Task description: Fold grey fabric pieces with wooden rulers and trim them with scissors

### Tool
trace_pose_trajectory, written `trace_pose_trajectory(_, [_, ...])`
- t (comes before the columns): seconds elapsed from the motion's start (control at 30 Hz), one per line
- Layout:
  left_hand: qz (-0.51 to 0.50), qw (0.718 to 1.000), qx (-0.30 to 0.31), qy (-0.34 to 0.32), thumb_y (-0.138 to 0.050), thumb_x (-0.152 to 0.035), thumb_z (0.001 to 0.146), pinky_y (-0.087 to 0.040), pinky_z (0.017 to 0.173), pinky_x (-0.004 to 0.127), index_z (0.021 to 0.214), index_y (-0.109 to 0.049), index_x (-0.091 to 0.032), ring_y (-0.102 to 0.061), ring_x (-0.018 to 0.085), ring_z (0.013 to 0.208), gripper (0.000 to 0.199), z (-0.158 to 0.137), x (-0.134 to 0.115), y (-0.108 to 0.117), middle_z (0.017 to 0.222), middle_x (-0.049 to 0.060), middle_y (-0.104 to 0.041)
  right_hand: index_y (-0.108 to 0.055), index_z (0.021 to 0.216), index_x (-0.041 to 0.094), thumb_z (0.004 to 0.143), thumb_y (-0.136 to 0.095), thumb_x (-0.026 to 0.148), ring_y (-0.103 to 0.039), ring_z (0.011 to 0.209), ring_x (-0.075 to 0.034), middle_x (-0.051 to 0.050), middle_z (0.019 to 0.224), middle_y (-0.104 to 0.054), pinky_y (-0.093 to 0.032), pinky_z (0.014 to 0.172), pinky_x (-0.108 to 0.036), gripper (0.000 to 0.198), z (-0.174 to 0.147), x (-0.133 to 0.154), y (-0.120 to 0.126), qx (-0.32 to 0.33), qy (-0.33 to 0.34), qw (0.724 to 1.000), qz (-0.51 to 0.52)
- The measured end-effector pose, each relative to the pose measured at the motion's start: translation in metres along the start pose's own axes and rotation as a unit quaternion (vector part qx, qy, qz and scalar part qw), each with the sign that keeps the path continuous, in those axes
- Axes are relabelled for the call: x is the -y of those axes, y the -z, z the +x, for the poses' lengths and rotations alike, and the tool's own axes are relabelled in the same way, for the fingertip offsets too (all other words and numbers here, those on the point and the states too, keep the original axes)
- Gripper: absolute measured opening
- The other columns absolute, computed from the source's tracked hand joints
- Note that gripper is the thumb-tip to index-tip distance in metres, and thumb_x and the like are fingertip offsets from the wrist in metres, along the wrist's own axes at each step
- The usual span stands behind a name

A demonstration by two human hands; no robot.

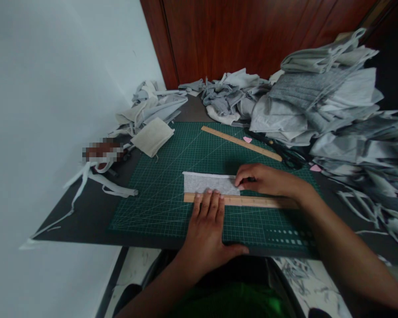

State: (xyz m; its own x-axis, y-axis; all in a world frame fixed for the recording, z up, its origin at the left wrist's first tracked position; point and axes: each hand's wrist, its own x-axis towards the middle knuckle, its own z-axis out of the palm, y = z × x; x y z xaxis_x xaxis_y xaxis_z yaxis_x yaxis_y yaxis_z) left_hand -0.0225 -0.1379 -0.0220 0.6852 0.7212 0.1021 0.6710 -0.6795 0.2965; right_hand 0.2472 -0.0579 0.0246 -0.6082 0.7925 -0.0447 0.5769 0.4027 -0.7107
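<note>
A narrow grey fabric piece (199,183) with a white strip along its far edge lies on the green cutting mat (152,212). Across its near edge runs a wooden ruler (262,202). My left hand (207,225) lies flat, its fingertips pressing on the ruler and the fabric's near edge. At the fabric's right end, my right hand (257,179) has its thumb and fingers closed on the fabric's far right corner. Part of that corner is hidden behind the fingers.
A second wooden ruler (242,143) lies slanted on the mat near black-handled scissors (290,157) and a pink chip (247,139). Piled grey fabric (305,97) fills the right and back. At left are a folded cream cloth (154,137) and loose strips (82,185). A white wall (53,110) borders the table.
</note>
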Motion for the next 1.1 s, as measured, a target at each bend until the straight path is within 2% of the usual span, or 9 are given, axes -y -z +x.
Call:
trace_pose_trajectory(0.2, [0.001, 1.0, 0.011, -0.001, -0.042, -0.099, 0.075, -0.005, 0.131, 0.056, 0.162, -0.023, -0.004, -0.007, 0.037, 0.16, 0.13, 0.0, 0.001, 0.001, 0.17, 0.02, -0.019, -0.078, 0.101, 0.02, 0.089, -0.069, 0.032, -0.065, 0.094, -0.024, -0.007, 0.102, -0.068, -0.049, 0.084, -0.034, 0.019, -0.002, 0.001, 0.004, 0.058, -0.04, 0.998, 0.006])
trace_pose_trajectory(0.4, [-0.012, 1.0, 0.028, 0.0, -0.036, -0.099, 0.078, 0.001, 0.131, 0.054, 0.163, -0.02, -0.004, -0.002, 0.036, 0.16, 0.128, -0.002, -0.003, 0.007, 0.171, 0.02, -0.014, -0.076, 0.105, 0.023, 0.086, -0.071, 0.035, -0.062, 0.099, -0.026, -0.007, 0.106, -0.065, -0.048, 0.089, -0.037, 0.023, -0.005, -0.007, -0.002, 0.063, -0.055, 0.996, 0.017])
trace_pose_trajectory(0.77, [-0.019, 1.0, 0.019, 0.0, -0.043, -0.095, 0.079, -0.002, 0.131, 0.054, 0.164, -0.014, -0.005, -0.002, 0.035, 0.16, 0.127, -0.006, -0.007, 0.012, 0.171, 0.019, -0.012, -0.074, 0.097, 0.024, 0.085, -0.071, 0.037, -0.06, 0.092, -0.024, -0.004, 0.1, -0.063, -0.047, 0.08, -0.034, 0.018, -0.006, -0.006, -0.005, 0.049, -0.056, 0.997, 0.015])
trace_pose_trajectory(1.1, [-0.025, 0.999, 0.024, -0.002, -0.042, -0.095, 0.079, -0.001, 0.131, 0.054, 0.163, -0.016, -0.003, 0.003, 0.034, 0.16, 0.128, -0.005, -0.008, 0.016, 0.171, 0.019, -0.01, -0.072, 0.096, 0.023, 0.084, -0.067, 0.038, -0.061, 0.096, -0.027, -0.006, 0.101, -0.064, -0.048, 0.084, -0.038, 0.02, -0.006, 0.001, -0.005, 0.057, -0.057, 0.996, 0.03])
